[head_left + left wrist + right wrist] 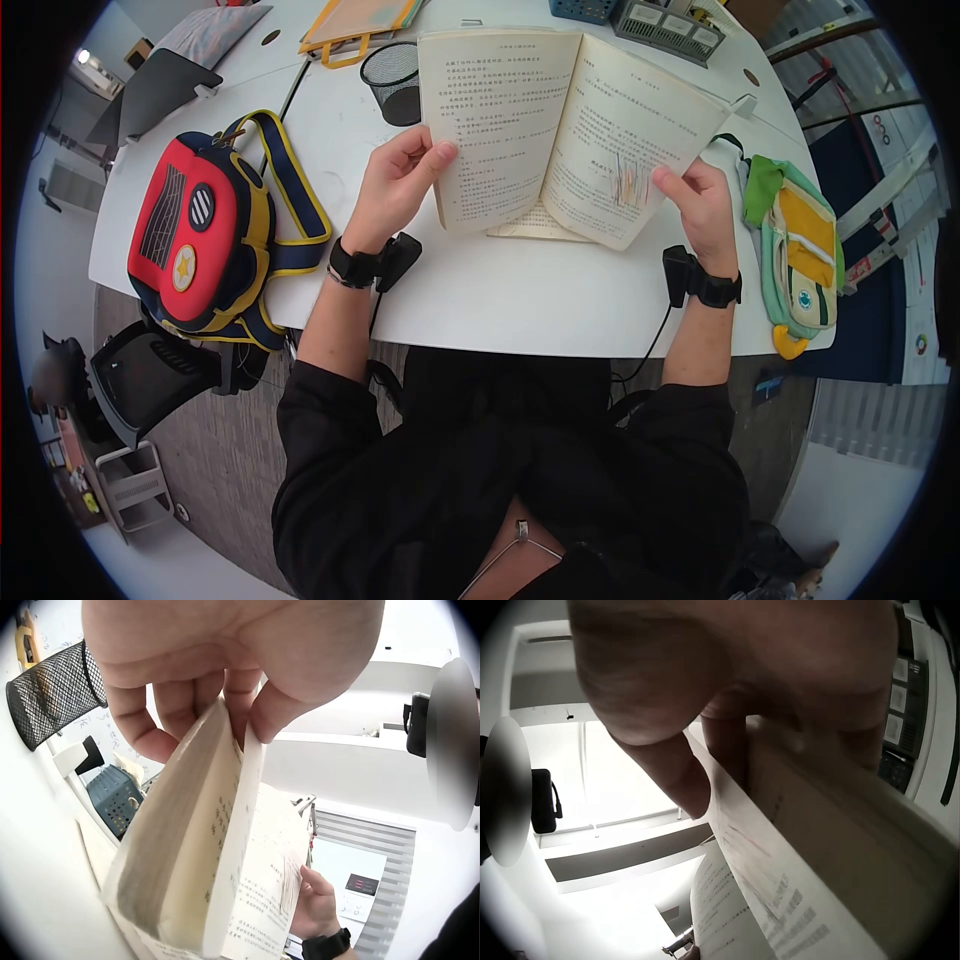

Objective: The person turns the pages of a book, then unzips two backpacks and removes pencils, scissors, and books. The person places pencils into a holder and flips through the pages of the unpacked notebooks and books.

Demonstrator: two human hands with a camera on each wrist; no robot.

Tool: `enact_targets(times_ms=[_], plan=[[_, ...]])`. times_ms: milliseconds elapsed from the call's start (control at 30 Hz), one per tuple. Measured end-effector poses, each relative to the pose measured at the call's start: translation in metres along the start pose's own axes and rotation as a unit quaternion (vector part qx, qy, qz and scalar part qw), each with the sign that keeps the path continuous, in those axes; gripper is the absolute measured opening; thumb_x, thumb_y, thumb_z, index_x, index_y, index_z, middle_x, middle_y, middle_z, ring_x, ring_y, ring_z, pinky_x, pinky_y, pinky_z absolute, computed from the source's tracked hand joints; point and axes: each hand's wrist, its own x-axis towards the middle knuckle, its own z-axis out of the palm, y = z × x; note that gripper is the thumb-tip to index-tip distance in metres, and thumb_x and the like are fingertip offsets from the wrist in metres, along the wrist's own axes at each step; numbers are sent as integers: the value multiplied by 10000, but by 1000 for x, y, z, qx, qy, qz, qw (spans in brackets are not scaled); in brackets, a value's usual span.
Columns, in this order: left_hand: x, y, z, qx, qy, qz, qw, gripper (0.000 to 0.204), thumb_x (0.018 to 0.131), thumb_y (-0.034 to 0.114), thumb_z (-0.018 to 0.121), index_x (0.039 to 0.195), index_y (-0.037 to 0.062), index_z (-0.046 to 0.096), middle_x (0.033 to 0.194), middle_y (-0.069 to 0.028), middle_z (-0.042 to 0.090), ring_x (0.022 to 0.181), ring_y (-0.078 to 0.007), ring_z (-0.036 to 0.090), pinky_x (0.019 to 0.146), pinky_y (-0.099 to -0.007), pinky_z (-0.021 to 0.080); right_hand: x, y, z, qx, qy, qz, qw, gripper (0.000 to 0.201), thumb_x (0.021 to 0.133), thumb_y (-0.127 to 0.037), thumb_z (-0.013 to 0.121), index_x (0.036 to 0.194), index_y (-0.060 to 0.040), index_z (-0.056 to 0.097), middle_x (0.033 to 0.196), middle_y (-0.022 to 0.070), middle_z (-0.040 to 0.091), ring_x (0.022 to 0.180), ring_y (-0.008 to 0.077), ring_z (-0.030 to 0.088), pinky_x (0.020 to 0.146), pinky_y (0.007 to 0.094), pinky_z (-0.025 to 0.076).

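Observation:
An open book (500, 130) with printed pages is held up over the white table, its right page marked with reddish-brown and dark scribbled strokes. The left hand (392, 185) grips its left edge, thumb on the page and fingers behind. On the right edge, the right hand (703, 212) pinches the pages in the same way. In the left wrist view the left hand (232, 652) holds a bundle of pages (180, 840) between thumb and fingers. The right wrist view shows the right hand (735, 667) with its thumb against a page (757, 855). Under the book, more paper (540, 222) shows.
A red backpack (190, 235) lies on the left and a green and yellow bag (800, 250) on the right. Behind the book are a black mesh cup (392, 82), an orange-edged folder (360, 25), a blue basket (583, 10) and a grey organizer (668, 32).

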Motion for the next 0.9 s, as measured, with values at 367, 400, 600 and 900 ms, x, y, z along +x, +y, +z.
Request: enact_targets(times_ms=[367, 400, 600, 900], plan=[[1, 0, 1, 4, 24, 4, 1000, 264, 973, 267, 583, 918, 9, 602, 843, 14, 618, 769, -36, 515, 692, -194, 421, 0, 4, 6, -23, -9, 12, 1000, 274, 903, -159, 669, 1039, 78, 655, 959, 81, 686, 863, 115, 612, 806, 255, 492], [1, 0, 0, 5, 27, 2, 1000, 261, 974, 266, 582, 917, 12, 600, 839, 15, 617, 766, -35, 515, 691, -193, 421, 1, 4, 7, -16, -4, 8, 1000, 276, 904, -164, 670, 1032, 80, 655, 960, 84, 686, 861, 113, 611, 803, 254, 492], [2, -2, -1, 15, 30, 4, 999, 247, 975, 258, 579, 909, 20, 588, 836, 20, 611, 766, -32, 513, 693, -190, 421, 2, 9, 9, -10, 11, 3, 1000, 268, 902, -157, 674, 1031, 78, 656, 961, 84, 686, 853, 104, 611, 786, 243, 486], [3, -1, 1, -11, 35, 13, 999, 209, 968, 202, 583, 1049, 26, 503, 967, -47, 647, 890, -67, 571, 781, -231, 459, 1, 4, 23, 6, 27, -12, 1000, 273, 907, -160, 671, 1053, 70, 654, 990, 82, 685, 868, 103, 609, 792, 241, 483]])
